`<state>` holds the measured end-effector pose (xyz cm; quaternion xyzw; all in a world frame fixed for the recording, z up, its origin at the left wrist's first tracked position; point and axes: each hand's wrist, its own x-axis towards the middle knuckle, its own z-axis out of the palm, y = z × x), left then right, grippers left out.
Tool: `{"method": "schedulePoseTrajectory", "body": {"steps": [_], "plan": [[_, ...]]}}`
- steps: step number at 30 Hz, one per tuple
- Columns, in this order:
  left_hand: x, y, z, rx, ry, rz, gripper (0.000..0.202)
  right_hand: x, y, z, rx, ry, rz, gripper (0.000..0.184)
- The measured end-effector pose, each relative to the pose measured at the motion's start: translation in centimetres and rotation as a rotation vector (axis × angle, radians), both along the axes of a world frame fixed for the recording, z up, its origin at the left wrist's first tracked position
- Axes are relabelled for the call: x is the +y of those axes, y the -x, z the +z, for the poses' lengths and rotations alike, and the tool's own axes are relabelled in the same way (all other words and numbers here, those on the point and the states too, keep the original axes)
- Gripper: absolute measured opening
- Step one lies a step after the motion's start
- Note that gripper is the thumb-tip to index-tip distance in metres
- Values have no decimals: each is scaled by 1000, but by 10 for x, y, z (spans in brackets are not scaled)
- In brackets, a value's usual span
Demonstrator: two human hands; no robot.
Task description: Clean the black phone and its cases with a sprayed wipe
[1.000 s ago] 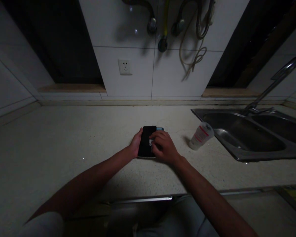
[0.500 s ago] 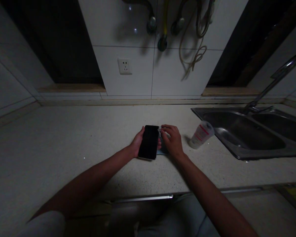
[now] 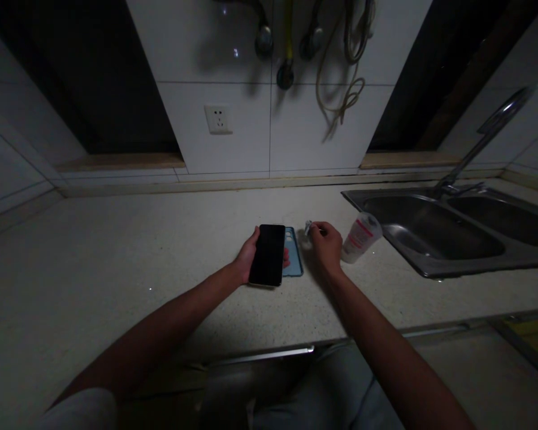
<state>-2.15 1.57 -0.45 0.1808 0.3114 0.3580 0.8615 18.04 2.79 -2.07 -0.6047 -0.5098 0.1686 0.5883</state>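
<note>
A black smartphone (image 3: 268,255) lies screen up in my left hand (image 3: 247,258), thumb along its left edge and fingertips showing past its right edge. Partly under the phone, a light blue phone case (image 3: 295,258) rests on the counter, its camera cutouts at the top. To the right of the case, my right hand (image 3: 327,243) pinches a small whitish crumpled piece (image 3: 308,227), which looks like tissue or a wipe; its exact kind is hard to make out. Just right of that hand stands a clear plastic cup (image 3: 361,237) with pink-red print, tilted in the view.
The pale speckled countertop (image 3: 116,245) runs along a tiled wall with a power socket (image 3: 218,119). A steel double sink (image 3: 434,233) with a tall faucet (image 3: 479,143) is set in at the right. Pipe valves (image 3: 285,74) and a looped cord (image 3: 341,110) hang above.
My right hand has moved right, away from the phone's upper right edge, carrying the whitish piece. More of the blue case shows. My left hand still holds the phone; the view has shifted slightly.
</note>
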Motion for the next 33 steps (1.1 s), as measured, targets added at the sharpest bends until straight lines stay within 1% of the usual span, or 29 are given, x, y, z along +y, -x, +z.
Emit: {"method": "schedulePoseTrajectory", "body": {"steps": [4,8,10,13,15,19,21,23,26,30,33], "plan": [[2,0,-2,3,12,-21,77,0,-4,1,-1,22,-41,28],[2,0,0,-2,21,-31,75,0,-4,-4,-109,27,-37,25],[1,0,2,-10,36,-42,74,0,-3,-7,-181,-16,-32,24],[0,0,3,-34,27,-52,74,0,0,-11,-307,-129,-21,20],[0,-1,3,-31,7,-54,74,0,2,-12,-401,-161,27,19],[1,-1,3,-22,-30,-51,76,0,3,-12,-552,-119,151,18],[1,-1,1,-39,-49,-52,76,0,4,-12,-563,-115,190,18],[2,0,0,-50,-57,-56,75,0,4,-12,-529,-141,234,17],[3,1,-2,-44,-54,-54,75,-2,7,-12,-478,-175,350,18],[2,2,-1,-32,-52,-55,76,-4,11,-11,-537,-86,523,15],[2,1,0,-22,-39,-51,78,-4,12,-9,-613,-48,592,12]]}}
